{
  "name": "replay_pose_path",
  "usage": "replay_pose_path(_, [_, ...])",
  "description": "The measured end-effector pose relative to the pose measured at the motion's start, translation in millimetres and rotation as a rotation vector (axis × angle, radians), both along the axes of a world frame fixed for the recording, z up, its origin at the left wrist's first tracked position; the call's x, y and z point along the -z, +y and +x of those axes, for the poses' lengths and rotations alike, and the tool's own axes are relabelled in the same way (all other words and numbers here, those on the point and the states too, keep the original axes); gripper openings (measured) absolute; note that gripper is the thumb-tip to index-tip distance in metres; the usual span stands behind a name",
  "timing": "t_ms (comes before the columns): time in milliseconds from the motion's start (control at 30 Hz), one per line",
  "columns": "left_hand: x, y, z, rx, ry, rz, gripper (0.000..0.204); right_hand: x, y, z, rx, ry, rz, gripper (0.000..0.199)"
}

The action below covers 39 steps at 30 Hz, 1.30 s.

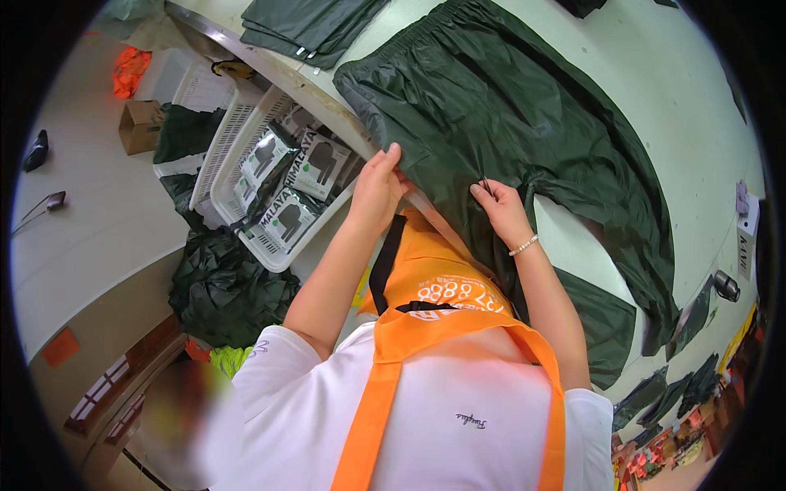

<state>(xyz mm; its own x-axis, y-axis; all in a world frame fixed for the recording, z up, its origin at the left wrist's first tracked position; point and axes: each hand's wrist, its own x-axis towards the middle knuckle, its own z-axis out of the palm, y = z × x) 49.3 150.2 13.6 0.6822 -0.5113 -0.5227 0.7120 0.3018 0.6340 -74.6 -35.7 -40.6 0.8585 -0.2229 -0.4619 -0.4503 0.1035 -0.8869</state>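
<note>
A pair of dark green rain trousers (pixel 508 98) with a gathered elastic waist lies spread over the white table, one leg hanging over the near edge. My left hand (pixel 379 190) pinches the side edge of the trousers between thumb and fingers, below the waistband. To its right, my right hand (pixel 501 211) is closed on a small dark pointed tool (pixel 488 187), whose tip touches the fabric near the crotch. Most of that tool is hidden in my fingers, so its kind cannot be told.
Folded dark green garments (pixel 307 29) lie at the table's far left. A white plastic basket (pixel 278 260) of packaged garments stands left of the table, beside a heap of dark green fabric (pixel 233 286). A small cardboard box (pixel 141 127) sits farther left. A dark cylindrical object (pixel 725 286) stands at right.
</note>
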Motion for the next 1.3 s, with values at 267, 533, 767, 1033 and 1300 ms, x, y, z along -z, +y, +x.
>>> replay_pose_path(267, [15, -6, -2, -0.064, -0.067, 0.093, 0.034, -30, -20, -60, 0.285, -0.160, -0.212, 0.022])
replay_pose_path(533, [70, 21, -47, -0.087, 0.125, 0.358, 0.067, -42, -226, -402, 1.120, 0.142, -1.001, 0.033])
replay_pose_path(767, [42, -42, -48, -0.068, -1.576, 1.169, 0.076, 30, -280, -718, 1.243, 1.087, -1.062, 0.036])
replay_pose_path(1033, [70, -179, -110, 0.653, -1.786, 1.018, 0.066, 29, -323, -688, 1.184, 1.057, -1.151, 0.037])
replay_pose_path(1300, [92, -174, -62, 0.749, -1.666, 1.135, 0.062, -59, -412, -585, 0.809, 0.512, -0.378, 0.020])
